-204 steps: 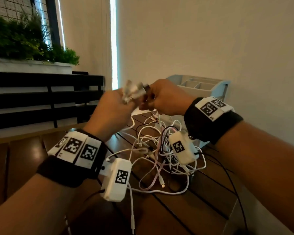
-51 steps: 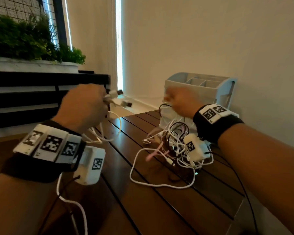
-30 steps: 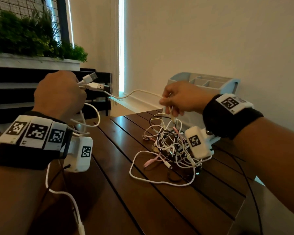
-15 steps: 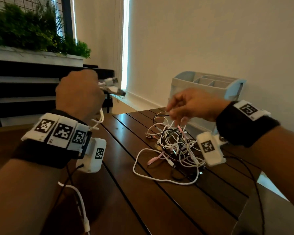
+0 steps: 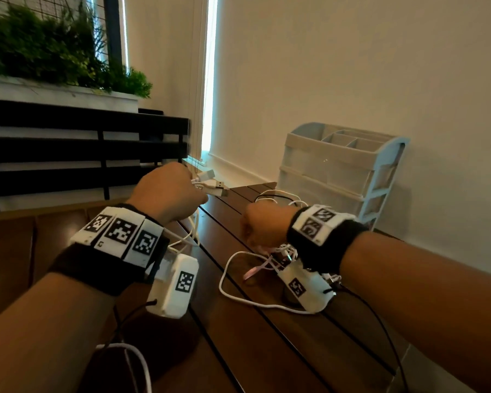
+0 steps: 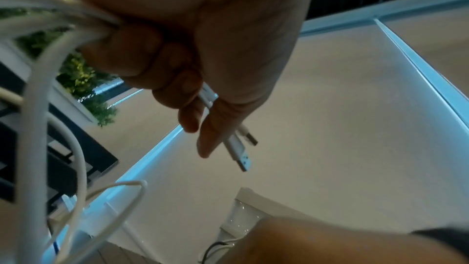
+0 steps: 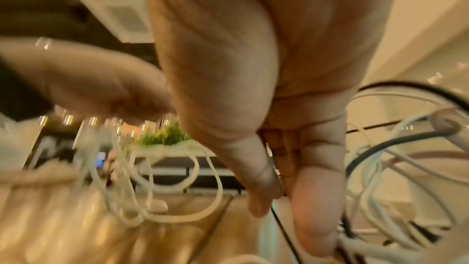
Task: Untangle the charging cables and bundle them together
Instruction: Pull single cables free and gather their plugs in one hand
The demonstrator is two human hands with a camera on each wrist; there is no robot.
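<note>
My left hand (image 5: 167, 191) is raised over the table's left side and grips a bunch of white cables, whose USB plugs (image 5: 211, 186) stick out to the right. In the left wrist view its fingers (image 6: 162, 63) curl round the white cables (image 6: 38, 91), with the USB plugs (image 6: 240, 153) past the thumb. My right hand (image 5: 264, 225) is down on the tangled cable pile (image 5: 278, 252) of white, black and pink leads. The right wrist view shows the right hand (image 7: 276, 202) pinching a thin black cable (image 7: 281, 226) between thumb and forefinger, amid white loops (image 7: 177, 192).
The dark slatted wooden table (image 5: 267, 353) ends close on the right. A pale plastic drawer organiser (image 5: 332, 168) stands at its far end against the wall. A black slatted bench (image 5: 68, 157) and a planter with greenery (image 5: 48, 52) lie to the left.
My right hand has dropped from above the pile down into it. My left hand, still holding its cables, has moved lower and toward the middle.
</note>
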